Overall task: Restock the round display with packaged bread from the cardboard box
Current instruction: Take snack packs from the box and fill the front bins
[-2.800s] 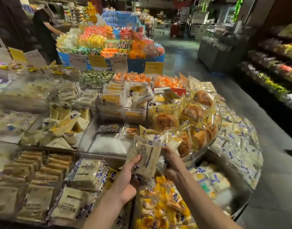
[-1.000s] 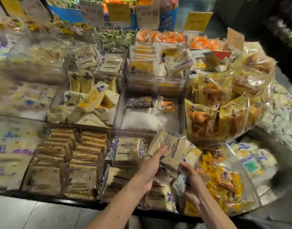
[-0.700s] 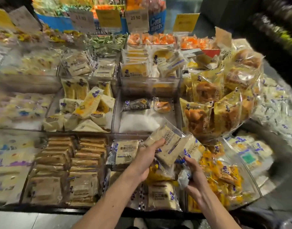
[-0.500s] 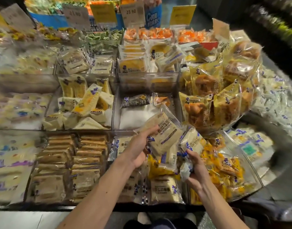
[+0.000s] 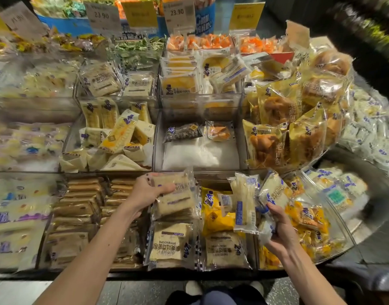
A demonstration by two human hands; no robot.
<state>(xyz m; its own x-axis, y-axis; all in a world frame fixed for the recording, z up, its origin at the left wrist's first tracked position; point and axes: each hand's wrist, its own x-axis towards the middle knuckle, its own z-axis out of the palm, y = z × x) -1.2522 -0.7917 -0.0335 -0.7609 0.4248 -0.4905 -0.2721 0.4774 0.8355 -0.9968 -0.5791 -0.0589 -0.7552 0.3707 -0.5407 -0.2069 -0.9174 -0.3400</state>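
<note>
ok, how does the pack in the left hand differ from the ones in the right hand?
The left hand grips one tan pack, lying nearly flat above matching packs; the right hand holds at least two white packs, upright, fanned. The tan pack is squarish; one white pack is long and narrow. Both have clear wrappers with bluish print.

Warm light from above falls brightest on the middle packs, whose plastic throws back white glare; the clear bin walls shine too. Print is sharp at the centre, and the price tags at 12 o'clock are readable. Packs at 9 and 3 o'clock smear into blur. The 1 to 2 o'clock corner is dark. Straight edges bow outward near the borders.
</note>
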